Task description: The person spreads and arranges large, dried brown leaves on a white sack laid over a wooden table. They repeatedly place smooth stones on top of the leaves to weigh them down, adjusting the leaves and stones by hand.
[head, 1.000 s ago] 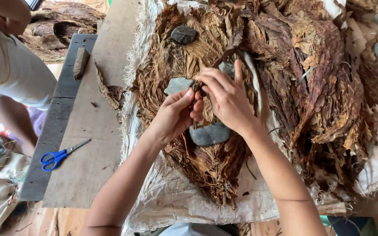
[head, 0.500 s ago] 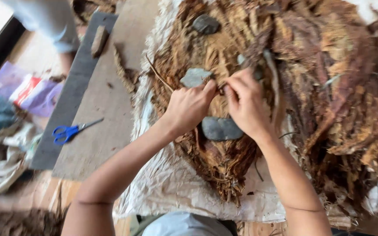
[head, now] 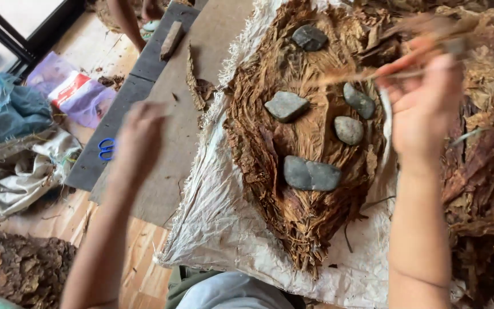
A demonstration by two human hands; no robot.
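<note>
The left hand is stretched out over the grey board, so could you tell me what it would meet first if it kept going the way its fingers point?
Probably the dark grey plank beyond the grey board. The left hand is blurred and points up-frame, away from the person, with the blue-handled scissors just off to its side. Its height above the board is unclear.

My right hand (head: 424, 97) is raised, palm toward me, fingers pinched together at the top. My left hand (head: 139, 129) is blurred, held out to the side, forearm stretched forward, grip unclear.

Brown board (head: 161, 171) — white woven sack (head: 224, 229), dark strip (head: 115, 114) on it
</note>
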